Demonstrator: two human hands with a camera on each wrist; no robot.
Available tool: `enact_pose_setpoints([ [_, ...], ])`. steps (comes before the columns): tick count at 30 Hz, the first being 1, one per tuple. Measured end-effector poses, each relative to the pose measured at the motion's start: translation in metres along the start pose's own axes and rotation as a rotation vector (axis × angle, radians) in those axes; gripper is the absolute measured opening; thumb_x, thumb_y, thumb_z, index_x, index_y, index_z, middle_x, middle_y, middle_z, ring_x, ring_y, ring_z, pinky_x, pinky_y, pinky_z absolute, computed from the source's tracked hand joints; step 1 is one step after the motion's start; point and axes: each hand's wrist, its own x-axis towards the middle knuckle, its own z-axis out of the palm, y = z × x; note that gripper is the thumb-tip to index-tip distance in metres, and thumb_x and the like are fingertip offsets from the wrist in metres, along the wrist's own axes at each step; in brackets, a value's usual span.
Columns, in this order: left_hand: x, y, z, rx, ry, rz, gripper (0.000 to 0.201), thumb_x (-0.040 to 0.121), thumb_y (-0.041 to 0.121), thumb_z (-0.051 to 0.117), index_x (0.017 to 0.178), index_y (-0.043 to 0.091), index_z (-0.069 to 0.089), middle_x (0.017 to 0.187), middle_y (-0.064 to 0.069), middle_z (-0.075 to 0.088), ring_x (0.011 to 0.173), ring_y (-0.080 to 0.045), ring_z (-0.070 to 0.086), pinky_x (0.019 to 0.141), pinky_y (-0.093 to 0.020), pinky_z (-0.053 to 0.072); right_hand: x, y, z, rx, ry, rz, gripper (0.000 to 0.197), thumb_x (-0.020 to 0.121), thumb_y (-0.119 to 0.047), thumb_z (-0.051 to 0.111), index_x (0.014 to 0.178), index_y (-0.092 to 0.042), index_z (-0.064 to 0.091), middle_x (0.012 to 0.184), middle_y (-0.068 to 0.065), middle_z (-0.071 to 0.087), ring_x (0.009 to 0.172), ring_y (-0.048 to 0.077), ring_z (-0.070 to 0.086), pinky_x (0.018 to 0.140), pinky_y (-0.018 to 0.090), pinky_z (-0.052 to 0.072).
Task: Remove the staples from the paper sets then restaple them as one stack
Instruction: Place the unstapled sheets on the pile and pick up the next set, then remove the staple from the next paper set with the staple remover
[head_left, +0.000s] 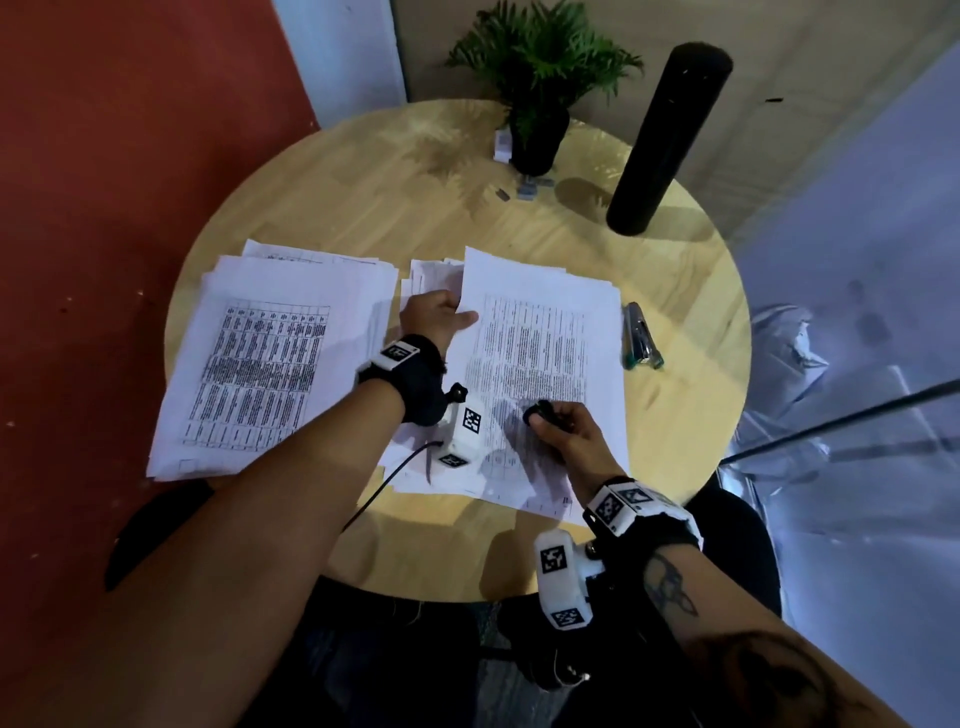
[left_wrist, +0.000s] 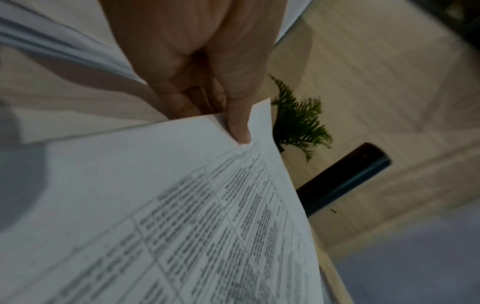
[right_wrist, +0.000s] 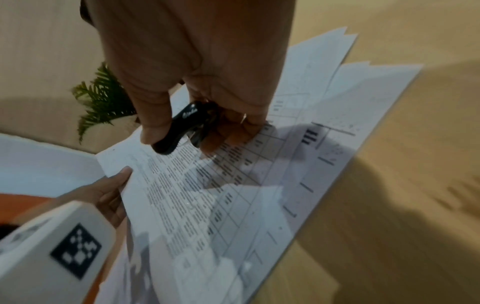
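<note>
Left hand pinches the printed paper set at its far-left edge, long axis running away; right hand, nearer, grips a black staple remover above the near end.

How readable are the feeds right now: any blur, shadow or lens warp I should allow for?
Head view: sharp, edges bowed by the wide lens, right hand shadowing the paper. Left wrist view: dim, print on the paper smeared. Right wrist view: table streaked by motion blur, staple remover fairly clear.
</note>
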Motion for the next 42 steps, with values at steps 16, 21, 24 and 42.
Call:
enact_pose_setpoints([
  [16,-0.066,0.078,-0.095,-0.434,-0.139,0.251,0.027,0.08,-0.005,0.064,0.069,0.019,0.063,0.066,0.008,0.071,0.061,-0.003,0.063,0.056,-0.019,0.049,-0.009,-0.16,-0.024,0.224,-0.37,-0.283,0.076,0.029,-0.036,0.094,0.099,-0.018,0.068,0.083,-0.006,0.07,0.063,0.0,0.062,0.054,0.012,0.047],
  [21,-0.071,0.086,-0.11,-0.413,-0.163,0.283,0.027,0.079,-0.012,0.061,0.09,0.013,0.064,0.081,0.013,0.074,0.08,0.001,0.067,0.078,-0.019,0.054,-0.013,-0.178,-0.018,0.174,-0.456,-0.367,0.064,0.021,-0.037,0.094,0.082,-0.028,0.077,0.084,-0.006,0.074,0.072,0.006,0.068,0.057,0.013,0.049],
  [24,-0.069,0.081,-0.113,-0.251,0.025,0.372,0.022,0.072,0.0,0.074,0.076,0.019,0.063,0.099,0.006,0.063,0.094,-0.001,0.058,0.09,-0.023,0.042,-0.012,-0.182,-0.02,0.165,-0.469,-0.384,0.065,0.022,-0.036,0.094,0.084,-0.027,0.076,0.086,-0.004,0.074,0.073,0.007,0.069,0.059,0.013,0.05],
  [42,-0.071,0.118,-0.097,-0.221,-0.033,0.312,0.012,0.077,0.01,0.075,0.086,0.015,0.069,0.094,-0.008,0.069,0.086,-0.016,0.062,0.087,-0.039,0.051,-0.015,-0.179,-0.027,0.059,-0.33,-0.41,0.078,0.019,-0.046,0.092,0.09,-0.026,0.071,0.088,-0.012,0.073,0.074,0.006,0.069,0.06,0.013,0.051],
])
